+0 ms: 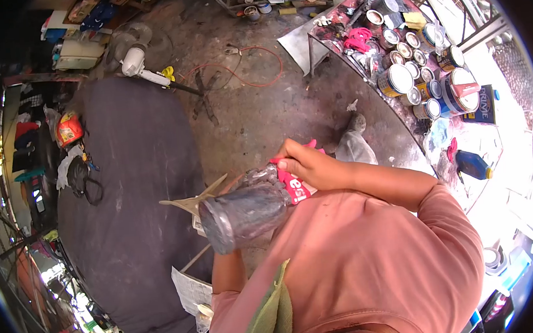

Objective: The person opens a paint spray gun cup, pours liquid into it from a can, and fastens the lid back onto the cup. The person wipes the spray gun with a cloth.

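Observation:
My right hand [305, 165] is closed on a red cloth [293, 186] with white lettering. It presses the cloth against the narrower, lumpy grey end of a paint-stained cylindrical cup [245, 215], which looks like the cup of a spray gun. The cup lies tilted in front of my chest, its wide rim toward the left. Only my left forearm shows, coming up beneath the cup; the left hand and its fingers are hidden behind it.
A dark cloth-covered surface [134, 205] fills the left side. Paint cans [395, 80] and a blue bottle [474, 165] crowd the table at right. A white fan [133, 62] and an orange cord [279, 62] are on the floor ahead.

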The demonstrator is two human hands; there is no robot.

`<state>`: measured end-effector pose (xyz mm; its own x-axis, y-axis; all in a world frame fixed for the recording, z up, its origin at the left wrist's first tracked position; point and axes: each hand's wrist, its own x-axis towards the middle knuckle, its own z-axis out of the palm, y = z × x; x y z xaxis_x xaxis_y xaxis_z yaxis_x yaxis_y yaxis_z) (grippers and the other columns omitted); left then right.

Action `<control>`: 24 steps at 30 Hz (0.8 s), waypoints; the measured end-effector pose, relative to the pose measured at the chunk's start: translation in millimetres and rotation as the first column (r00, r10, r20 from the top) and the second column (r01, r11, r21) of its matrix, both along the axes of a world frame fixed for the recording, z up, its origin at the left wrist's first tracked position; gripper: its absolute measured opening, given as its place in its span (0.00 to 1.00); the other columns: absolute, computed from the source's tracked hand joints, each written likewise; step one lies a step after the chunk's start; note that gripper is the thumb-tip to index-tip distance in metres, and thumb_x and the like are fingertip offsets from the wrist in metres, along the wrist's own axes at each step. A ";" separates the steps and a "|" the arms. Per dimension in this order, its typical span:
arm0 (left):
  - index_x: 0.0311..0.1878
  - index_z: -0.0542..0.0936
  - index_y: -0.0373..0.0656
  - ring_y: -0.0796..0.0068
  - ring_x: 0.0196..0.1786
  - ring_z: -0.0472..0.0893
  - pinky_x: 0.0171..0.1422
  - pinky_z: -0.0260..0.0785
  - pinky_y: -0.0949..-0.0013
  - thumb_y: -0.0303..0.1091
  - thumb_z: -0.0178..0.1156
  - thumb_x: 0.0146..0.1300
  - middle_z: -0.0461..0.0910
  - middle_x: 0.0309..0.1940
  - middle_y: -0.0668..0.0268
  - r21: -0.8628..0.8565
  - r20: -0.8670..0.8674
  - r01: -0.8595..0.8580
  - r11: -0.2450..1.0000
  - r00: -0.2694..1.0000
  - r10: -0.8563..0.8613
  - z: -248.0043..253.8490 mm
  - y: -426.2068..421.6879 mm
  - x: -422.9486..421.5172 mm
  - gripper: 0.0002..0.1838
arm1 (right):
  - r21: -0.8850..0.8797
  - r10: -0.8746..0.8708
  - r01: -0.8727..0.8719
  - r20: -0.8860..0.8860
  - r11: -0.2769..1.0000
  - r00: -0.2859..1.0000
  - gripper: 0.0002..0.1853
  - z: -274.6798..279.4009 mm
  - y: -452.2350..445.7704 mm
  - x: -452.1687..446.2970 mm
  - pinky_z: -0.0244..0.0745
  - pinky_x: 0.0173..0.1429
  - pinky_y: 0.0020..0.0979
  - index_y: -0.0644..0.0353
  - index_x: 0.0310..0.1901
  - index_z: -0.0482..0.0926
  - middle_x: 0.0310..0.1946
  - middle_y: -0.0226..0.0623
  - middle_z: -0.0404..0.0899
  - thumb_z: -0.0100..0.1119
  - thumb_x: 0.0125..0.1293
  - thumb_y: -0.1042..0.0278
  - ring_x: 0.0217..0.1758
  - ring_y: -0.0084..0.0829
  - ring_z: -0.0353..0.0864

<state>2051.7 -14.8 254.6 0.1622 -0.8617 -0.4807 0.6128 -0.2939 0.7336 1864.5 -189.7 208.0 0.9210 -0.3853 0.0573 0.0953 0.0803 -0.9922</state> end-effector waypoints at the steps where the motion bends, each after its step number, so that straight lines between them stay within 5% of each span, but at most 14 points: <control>1: 0.63 0.75 0.31 0.70 0.49 0.83 0.58 0.75 0.67 0.29 0.61 0.65 0.82 0.50 0.57 0.002 -0.033 -0.006 1.000 0.999 0.006 -2.7 -0.2 -2.6 0.24 | 0.167 0.047 -0.041 -0.033 0.985 0.998 0.10 -1.4 -5.4 3.4 0.70 0.41 0.30 0.59 0.46 0.71 0.35 0.28 0.74 0.49 0.78 0.61 0.37 0.22 0.74; 3: 0.63 0.75 0.30 0.68 0.52 0.83 0.60 0.75 0.66 0.28 0.60 0.65 0.82 0.53 0.56 0.016 -0.059 -0.006 1.000 0.998 0.007 -5.9 -3.0 -7.4 0.24 | 0.474 0.148 -0.068 -0.135 0.878 0.980 0.07 -13.3 -12.1 8.1 0.64 0.32 0.21 0.55 0.43 0.73 0.32 0.19 0.72 0.49 0.77 0.63 0.32 0.12 0.70; 6: 0.63 0.75 0.30 0.66 0.53 0.82 0.62 0.75 0.64 0.29 0.59 0.66 0.81 0.54 0.54 0.046 0.036 -0.007 0.999 0.999 0.006 -1.9 -11.2 -12.6 0.23 | 0.714 0.159 0.011 -0.171 0.700 0.972 0.05 -17.2 -12.6 9.9 0.60 0.29 0.18 0.53 0.42 0.74 0.30 0.18 0.72 0.49 0.75 0.65 0.29 0.10 0.69; 7: 0.63 0.75 0.30 0.66 0.53 0.82 0.62 0.75 0.64 0.29 0.59 0.66 0.81 0.54 0.54 0.026 0.060 -0.010 1.000 0.998 0.009 -1.7 -11.2 -13.9 0.23 | 0.789 0.131 0.059 -0.174 0.611 0.976 0.06 -21.4 -8.8 11.7 0.66 0.29 0.19 0.54 0.42 0.75 0.29 0.20 0.74 0.48 0.75 0.67 0.27 0.13 0.73; 15: 0.62 0.76 0.29 0.66 0.52 0.83 0.61 0.75 0.65 0.30 0.62 0.64 0.82 0.53 0.54 -0.070 0.115 -0.067 0.995 0.991 0.075 -3.1 -2.5 -16.9 0.24 | 0.863 0.098 0.117 -0.188 0.491 0.977 0.09 -8.8 -14.8 3.8 0.84 0.41 0.32 0.62 0.45 0.74 0.34 0.39 0.83 0.46 0.77 0.67 0.36 0.32 0.87; 24: 0.63 0.75 0.29 0.67 0.54 0.82 0.63 0.74 0.65 0.31 0.63 0.64 0.81 0.55 0.55 -0.051 0.189 -0.063 0.997 0.979 0.072 -0.1 -1.1 -19.0 0.25 | 0.822 0.106 0.112 -0.204 0.558 0.973 0.09 -7.8 -10.4 4.5 0.81 0.40 0.33 0.61 0.44 0.74 0.33 0.36 0.81 0.46 0.77 0.66 0.34 0.30 0.85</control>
<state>2032.8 -15.9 254.5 0.3057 -0.8655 -0.3969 0.4777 -0.2212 0.8502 1868.9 -200.1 200.3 0.8646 -0.1644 -0.4747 -0.0981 0.8715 -0.4805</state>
